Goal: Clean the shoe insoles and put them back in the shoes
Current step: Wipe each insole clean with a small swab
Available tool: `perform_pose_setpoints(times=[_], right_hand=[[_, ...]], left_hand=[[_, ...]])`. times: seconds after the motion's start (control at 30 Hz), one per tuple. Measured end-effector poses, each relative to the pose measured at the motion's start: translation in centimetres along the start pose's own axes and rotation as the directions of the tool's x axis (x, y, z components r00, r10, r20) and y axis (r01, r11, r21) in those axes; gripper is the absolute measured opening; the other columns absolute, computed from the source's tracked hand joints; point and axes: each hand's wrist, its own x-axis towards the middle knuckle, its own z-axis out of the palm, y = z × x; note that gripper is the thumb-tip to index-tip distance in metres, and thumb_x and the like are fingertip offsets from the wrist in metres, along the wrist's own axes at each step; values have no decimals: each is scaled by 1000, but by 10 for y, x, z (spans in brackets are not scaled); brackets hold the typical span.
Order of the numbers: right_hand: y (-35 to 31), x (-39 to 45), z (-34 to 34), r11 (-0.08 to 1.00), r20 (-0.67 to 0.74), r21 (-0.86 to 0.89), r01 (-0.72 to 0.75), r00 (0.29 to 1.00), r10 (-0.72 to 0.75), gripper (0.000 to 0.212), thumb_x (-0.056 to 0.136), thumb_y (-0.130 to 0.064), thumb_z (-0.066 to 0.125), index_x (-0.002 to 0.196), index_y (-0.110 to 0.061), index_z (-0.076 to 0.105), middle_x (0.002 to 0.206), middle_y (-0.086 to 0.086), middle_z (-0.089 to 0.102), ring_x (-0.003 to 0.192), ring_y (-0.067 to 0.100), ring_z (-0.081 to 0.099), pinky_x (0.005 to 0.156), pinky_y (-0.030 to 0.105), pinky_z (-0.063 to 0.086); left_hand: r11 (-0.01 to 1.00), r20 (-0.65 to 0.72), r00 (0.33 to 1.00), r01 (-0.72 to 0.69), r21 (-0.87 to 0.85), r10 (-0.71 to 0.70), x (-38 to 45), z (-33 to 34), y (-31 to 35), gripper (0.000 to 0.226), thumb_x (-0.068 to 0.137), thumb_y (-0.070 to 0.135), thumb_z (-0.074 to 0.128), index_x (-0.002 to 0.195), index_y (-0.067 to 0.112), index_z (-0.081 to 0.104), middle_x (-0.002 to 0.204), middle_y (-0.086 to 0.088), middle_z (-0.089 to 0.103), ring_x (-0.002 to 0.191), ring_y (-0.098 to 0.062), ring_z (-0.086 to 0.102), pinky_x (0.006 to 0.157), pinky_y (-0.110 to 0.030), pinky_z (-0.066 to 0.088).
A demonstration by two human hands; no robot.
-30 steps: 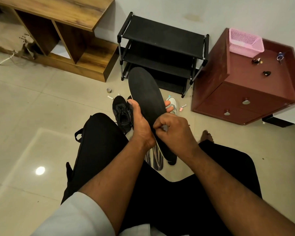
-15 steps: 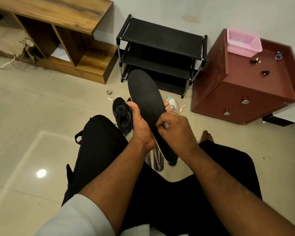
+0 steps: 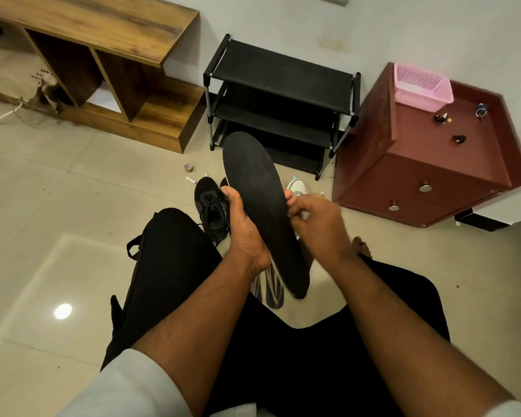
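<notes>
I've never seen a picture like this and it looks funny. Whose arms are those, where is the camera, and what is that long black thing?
The camera sits on a person's head and looks down, so you see their own arms and black trousers. The long black thing is a shoe insole, the soft pad from inside a shoe. The left hand holds it from underneath. The right hand has its fingers curled at the insole's edge; whether it holds something small is too blurry to tell. On the floor beyond lies a black shoe. Behind are a black shoe rack and a red cabinet.
</notes>
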Motion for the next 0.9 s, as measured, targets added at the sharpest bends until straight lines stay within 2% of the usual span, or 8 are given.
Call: perform_pose_setpoints(times=[0.13, 0.23, 0.3, 0.43, 0.57, 0.67, 0.8, 0.9], right_hand=[[22, 0, -15, 853, -64, 403, -333, 919, 389, 13, 78, -1, 70, 79, -14, 70, 80, -4, 68, 78, 8, 65, 73, 30, 55], [13, -10, -15, 510, 116, 738, -441, 828, 548, 15, 78, 4, 69, 82, -10, 70, 89, 8, 70, 89, 22, 68, 73, 33, 55], [6, -16, -10, 450, 191, 746, -491, 805, 561, 15, 80, 3, 67, 81, -11, 70, 91, 7, 70, 92, 22, 66, 71, 34, 56], [2, -22, -3, 752, 80, 506, -421, 892, 445, 10, 82, -7, 70, 81, -16, 72, 86, -6, 69, 89, 10, 64, 75, 27, 56], [3, -25, -5, 863, 120, 374, -339, 940, 318, 17, 82, -9, 71, 77, -25, 69, 81, -15, 66, 82, -3, 60, 70, 8, 45], [-1, -25, -2, 938, 115, 222, -266, 963, 246, 17, 83, -10, 70, 81, -27, 68, 83, -20, 61, 80, -11, 56, 65, -2, 38], [-8, -25, 3, 982, -30, 135, -131, 990, 136, 10, 83, -8, 69, 89, -15, 71, 94, -5, 68, 85, 2, 59, 80, 9, 45], [-21, -26, 9, 996, 9, 78, 50, 999, -51, 9, 83, -5, 68, 90, -11, 72, 93, 2, 70, 86, 9, 62, 81, 11, 46]], left_hand=[[1000, -46, 999, -10, -24, 9, 3, 0, 1, 109, 78, 90, 20, 119, 0, 65, 124, -21, 65, 122, -31, 60, 110, -42, 41], [999, -41, 999, -11, -46, 9, 5, 1, 1, 109, 78, 88, 23, 133, 0, 55, 128, -21, 63, 123, -32, 59, 111, -42, 40], [998, -22, 1000, -7, -59, 6, 5, 2, 0, 110, 77, 89, 25, 138, 1, 51, 131, -22, 60, 127, -33, 56, 112, -43, 39], [997, -2, 1000, -28, -77, 28, 6, -2, 9, 101, 80, 87, 24, 136, 9, 54, 133, -19, 60, 128, -37, 53, 110, -50, 39], [985, 11, 995, -98, -144, 100, 10, -14, 33, 94, 75, 86, 33, 137, 18, 54, 135, -14, 60, 126, -41, 54, 105, -61, 39], [988, -34, 995, -92, -125, 89, 9, -13, 32, 87, 83, 83, 28, 108, 15, 77, 123, -11, 69, 124, -35, 57, 108, -59, 38], [987, -49, 998, -44, -156, 37, 8, -9, 25, 88, 83, 83, 27, 90, 13, 81, 114, -11, 72, 122, -34, 58, 95, -52, 51], [977, -64, 997, -59, -203, 47, 11, -12, 24, 86, 82, 84, 31, 103, 15, 78, 123, -12, 68, 124, -35, 58, 103, -57, 44]])
